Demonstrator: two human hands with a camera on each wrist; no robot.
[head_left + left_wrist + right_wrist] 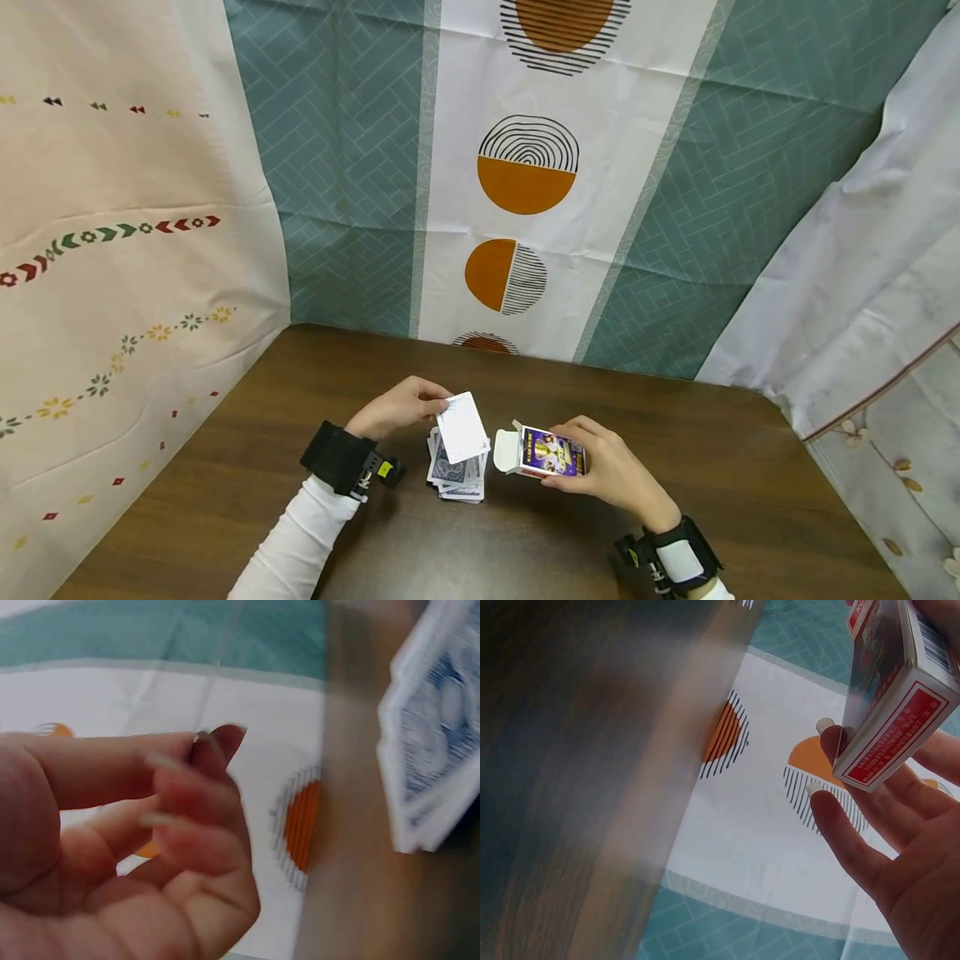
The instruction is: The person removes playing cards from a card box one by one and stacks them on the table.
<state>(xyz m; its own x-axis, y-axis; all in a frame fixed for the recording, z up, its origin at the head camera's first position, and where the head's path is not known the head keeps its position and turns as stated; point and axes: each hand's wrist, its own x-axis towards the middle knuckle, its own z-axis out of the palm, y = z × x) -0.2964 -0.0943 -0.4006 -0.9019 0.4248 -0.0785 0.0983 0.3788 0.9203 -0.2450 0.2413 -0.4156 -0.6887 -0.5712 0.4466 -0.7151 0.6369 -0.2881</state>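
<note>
My left hand (401, 408) pinches a white-faced playing card (462, 429) by its upper left corner, holding it over a loose pile of cards. The pile of playing cards (452, 475) has blue patterned backs and lies unevenly stacked on the table. In the left wrist view, the left fingers (202, 840) are curled together, with the blurred blue-backed cards (442, 727) to their right. My right hand (611, 467) grips a purple card box (553, 452) between thumb and fingers. Its white flap (507, 451) stands open toward the pile. In the right wrist view, the box's red-and-white end (896, 735) shows.
The brown wooden table (405, 542) carries the pile near its middle. A teal and white patterned cloth (525, 192) hangs behind its far edge. Pale cloths hang at the left (127, 250) and right (862, 275).
</note>
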